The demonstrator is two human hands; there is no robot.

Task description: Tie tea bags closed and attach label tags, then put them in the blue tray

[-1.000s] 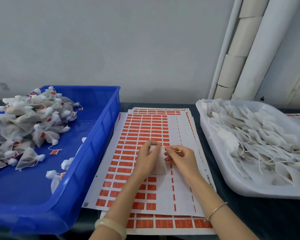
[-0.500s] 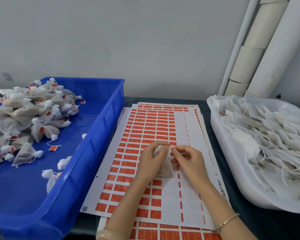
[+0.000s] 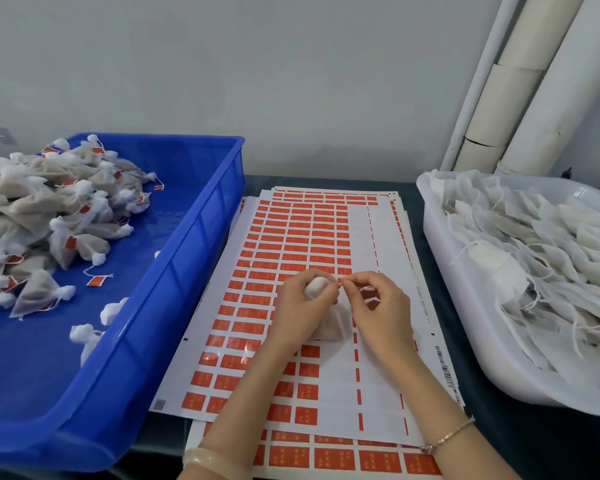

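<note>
Tea bag (image 3: 331, 325): on the label sheets (image 3: 291, 237) at table centre, between both hands. Only its lower body shows; fingers cover most of the gathered top.
Left hand (image 3: 300, 311): fingers curled round the bunched neck, gripping it.
Right hand (image 3: 383, 315): thumb and forefinger pinch the string (image 3: 366, 288), just beside the left fingertips. The string is thin and its run is hard to follow. Knot formed or not: cannot tell.
Label print: too small to read.
Blue tray (image 3: 194, 258): left of the sheets, holds a heap of tied, tagged bags (image 3: 49, 216); cut off by the left edge.
White tray (image 3: 465, 341): right of the sheets, holds loose untied bags (image 3: 534, 258); cut off at the right edge.
</note>
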